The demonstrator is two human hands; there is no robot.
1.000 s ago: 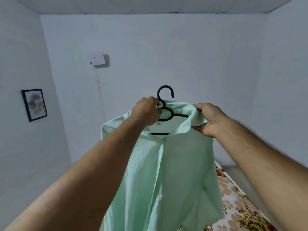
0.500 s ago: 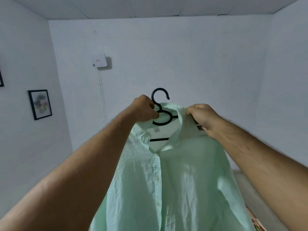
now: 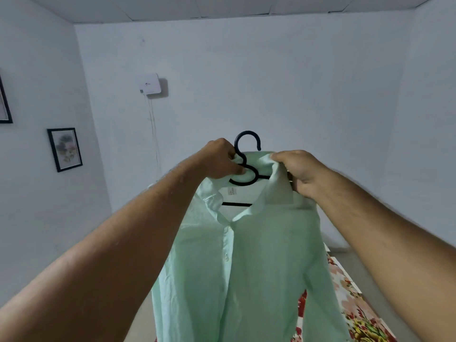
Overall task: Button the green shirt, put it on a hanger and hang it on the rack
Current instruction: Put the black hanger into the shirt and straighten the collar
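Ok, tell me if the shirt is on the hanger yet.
On. The shirt hangs from the hanger, its bar showing inside the collar; left hand grips the neck, right hand pinches the collar.

Hanger (image 3: 246, 132): only hook, neck loop and short run of crossbar vis.; both shoulder arms hidden inside green shirt (image 3: 246, 267). Shirt hem and lower sleeves cut off by btm edge. Left hand (image 3: 219, 160): fingertips partly hidden behind collar and hanger neck. Right hand (image 3: 299, 174): fingertips hidden in collar fold. Collar label (image 3: 232, 191): text too small to read. Wall box (image 3: 149, 84): logo illegible. Framed picture (image 3: 65, 149): content blurred. Second frame (image 3: 4, 102): cut by left edge. Floral bedspread (image 3: 357, 314): mostly hidden behind shirt, cut off at btm edge.
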